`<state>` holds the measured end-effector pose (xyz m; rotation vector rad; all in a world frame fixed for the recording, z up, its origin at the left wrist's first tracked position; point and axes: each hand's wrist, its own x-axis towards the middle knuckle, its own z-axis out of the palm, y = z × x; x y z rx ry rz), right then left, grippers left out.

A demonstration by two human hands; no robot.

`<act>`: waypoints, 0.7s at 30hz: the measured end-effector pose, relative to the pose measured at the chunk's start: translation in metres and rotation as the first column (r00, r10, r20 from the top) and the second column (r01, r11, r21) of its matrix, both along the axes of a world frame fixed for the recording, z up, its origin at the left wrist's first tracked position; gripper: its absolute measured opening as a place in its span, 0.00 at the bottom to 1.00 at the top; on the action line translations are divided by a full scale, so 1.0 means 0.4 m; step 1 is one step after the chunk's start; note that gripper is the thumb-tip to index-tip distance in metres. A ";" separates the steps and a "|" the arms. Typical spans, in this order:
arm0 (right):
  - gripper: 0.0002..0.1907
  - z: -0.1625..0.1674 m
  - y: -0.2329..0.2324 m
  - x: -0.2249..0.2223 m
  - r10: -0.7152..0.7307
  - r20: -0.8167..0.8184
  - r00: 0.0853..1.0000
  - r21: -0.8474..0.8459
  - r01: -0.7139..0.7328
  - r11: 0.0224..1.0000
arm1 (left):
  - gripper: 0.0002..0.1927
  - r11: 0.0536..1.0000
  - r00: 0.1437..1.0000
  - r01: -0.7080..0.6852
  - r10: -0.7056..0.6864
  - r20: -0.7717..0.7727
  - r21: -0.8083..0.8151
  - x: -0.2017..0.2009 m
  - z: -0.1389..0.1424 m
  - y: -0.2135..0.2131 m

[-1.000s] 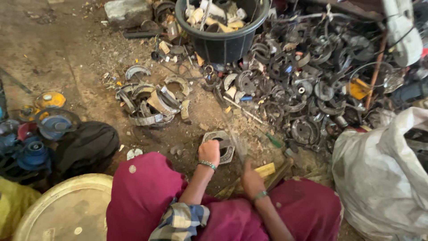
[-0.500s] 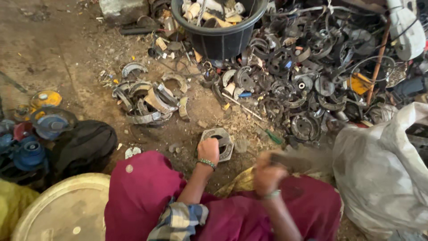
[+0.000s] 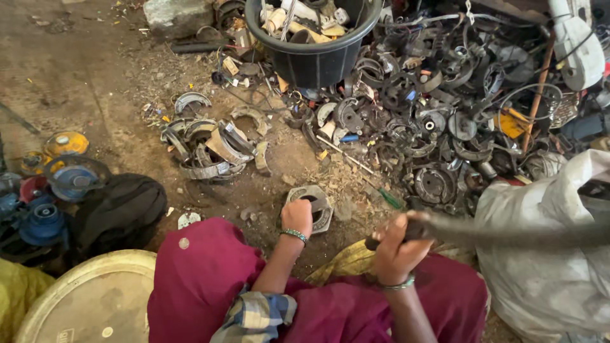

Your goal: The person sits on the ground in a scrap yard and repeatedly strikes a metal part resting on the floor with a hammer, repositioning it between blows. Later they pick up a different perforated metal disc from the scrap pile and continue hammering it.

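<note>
My left hand point(image 3: 297, 217) presses down on a flat grey metal part with a round hole point(image 3: 316, 203) that lies on the dirt floor in front of my knees. My right hand point(image 3: 397, 244) is closed around the handle of a long tool point(image 3: 508, 234), raised and blurred, which stretches out to the right across the white sack. Both wrists wear bangles. Maroon cloth point(image 3: 210, 279) covers my legs at the bottom of the view.
A small heap of curved brake shoes point(image 3: 213, 149) lies ahead on the left. A black tub point(image 3: 314, 38) of scrap stands at the top, a big pile of dark metal parts point(image 3: 445, 121) on the right, a white sack point(image 3: 546, 254) beside me, a round pale lid point(image 3: 89, 302) bottom left.
My right hand has lifted from the ground and swung the long tool up and out to the right. My left hand has stayed on the metal part.
</note>
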<state>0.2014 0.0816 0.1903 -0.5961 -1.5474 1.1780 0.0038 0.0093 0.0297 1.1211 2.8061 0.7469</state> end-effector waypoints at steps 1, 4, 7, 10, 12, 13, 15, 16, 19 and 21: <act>0.10 -0.047 0.000 -0.004 0.005 -0.020 1.000 -0.035 -0.006 0.999 | 0.10 1.000 1.000 0.000 0.000 -0.002 -0.012 -0.001 -0.001 0.002; 0.18 -0.211 0.010 0.001 -0.754 0.612 0.239 0.724 -0.553 0.413 | 0.11 0.999 0.999 0.013 -0.012 0.030 -0.040 -0.010 -0.007 0.017; 0.20 -0.276 0.015 -0.008 -0.158 0.978 0.134 0.193 -0.303 0.933 | 0.11 0.995 0.997 0.026 -0.018 0.079 -0.095 -0.018 -0.013 0.031; 0.22 -0.172 0.009 -0.024 -0.179 0.951 0.254 0.232 -0.198 0.952 | 0.11 0.995 1.000 0.023 -0.021 0.023 -0.101 -0.018 -0.017 0.030; 0.19 -0.049 -0.004 -0.019 -0.255 0.786 0.563 0.365 -0.091 0.926 | 0.10 0.998 0.999 0.047 -0.046 0.024 -0.044 -0.004 -0.019 0.016; 0.17 0.007 -0.009 -0.020 -0.238 0.670 0.703 0.365 -0.033 0.930 | 0.10 1.000 1.000 0.029 -0.029 0.001 0.007 -0.006 -0.017 0.016; 0.14 0.075 -0.013 -0.012 -0.111 0.365 0.925 0.228 0.027 0.973 | 0.10 1.000 1.000 -0.009 0.009 0.023 -0.029 -0.005 -0.016 0.010; 0.11 0.078 -0.012 -0.005 -0.097 0.277 0.956 0.086 0.076 0.993 | 0.10 0.999 0.999 -0.012 0.014 0.042 -0.052 -0.004 -0.016 0.008; 0.15 -0.039 0.008 0.004 -0.015 0.077 0.997 0.105 0.007 0.994 | 0.10 0.997 0.997 -0.006 0.011 0.073 -0.071 -0.008 -0.016 0.016; 0.22 -0.181 0.026 0.004 -0.349 0.621 0.702 0.594 -0.131 0.794 | 0.10 0.999 0.998 -0.007 0.010 0.060 -0.054 -0.008 -0.020 0.025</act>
